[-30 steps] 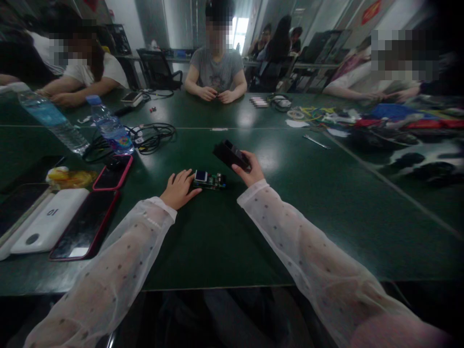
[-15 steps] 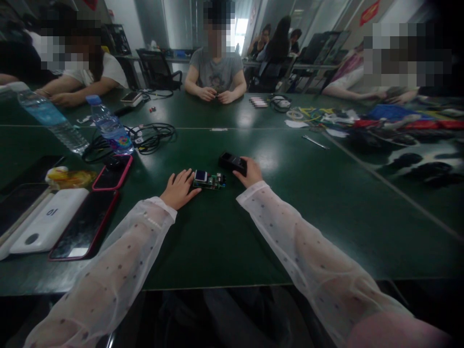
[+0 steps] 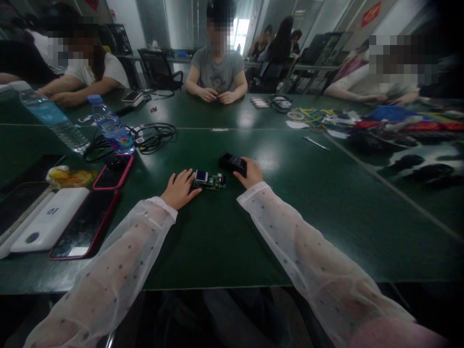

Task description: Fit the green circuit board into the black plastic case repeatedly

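A small green circuit board (image 3: pixel 213 181) with a little screen lies on the dark green table (image 3: pixel 203 241), near the middle of the view. My left hand (image 3: pixel 179 190) rests flat at the board's left end, fingers spread, holding nothing. Just behind and to the right of the board is a black box-shaped device (image 3: pixel 230 163). The fingers and thumb of my right hand (image 3: pixel 251 173) are closed round the right end of this device. The device and the board lie close together.
Phones (image 3: pixel 85 224), a white power bank (image 3: pixel 50 220) and two water bottles (image 3: pixel 110 126) stand or lie at the left. Black cables (image 3: pixel 155 137) are coiled behind. A metal tool (image 3: pixel 316 143) and piled wires (image 3: pixel 315 116) are at the right. Across the table sit several people.
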A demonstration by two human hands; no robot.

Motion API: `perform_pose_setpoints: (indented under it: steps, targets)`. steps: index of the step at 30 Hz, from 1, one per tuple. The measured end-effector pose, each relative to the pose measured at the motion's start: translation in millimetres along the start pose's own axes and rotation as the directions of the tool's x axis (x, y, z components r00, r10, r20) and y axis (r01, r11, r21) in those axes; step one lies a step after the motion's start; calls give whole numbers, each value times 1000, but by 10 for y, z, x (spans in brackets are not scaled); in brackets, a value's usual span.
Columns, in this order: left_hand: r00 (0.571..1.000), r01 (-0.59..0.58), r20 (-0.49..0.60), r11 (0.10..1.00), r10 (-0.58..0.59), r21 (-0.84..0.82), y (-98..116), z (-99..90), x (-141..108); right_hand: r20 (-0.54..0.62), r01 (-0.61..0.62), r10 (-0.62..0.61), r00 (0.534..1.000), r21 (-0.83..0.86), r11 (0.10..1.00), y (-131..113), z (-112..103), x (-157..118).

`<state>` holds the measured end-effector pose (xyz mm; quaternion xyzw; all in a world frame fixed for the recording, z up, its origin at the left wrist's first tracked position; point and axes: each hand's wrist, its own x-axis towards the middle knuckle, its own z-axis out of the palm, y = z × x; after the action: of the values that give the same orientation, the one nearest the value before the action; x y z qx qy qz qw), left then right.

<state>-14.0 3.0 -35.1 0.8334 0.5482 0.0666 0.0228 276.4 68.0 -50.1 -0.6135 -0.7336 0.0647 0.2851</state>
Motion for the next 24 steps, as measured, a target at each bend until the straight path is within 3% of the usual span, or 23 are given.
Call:
perform_pose_setpoints:
  steps: [24]
  targets:
    - [1000, -4, 1, 999, 4, -38, -11, -6, 4, -40, 29, -28, 999, 24, 999, 47, 55, 7]
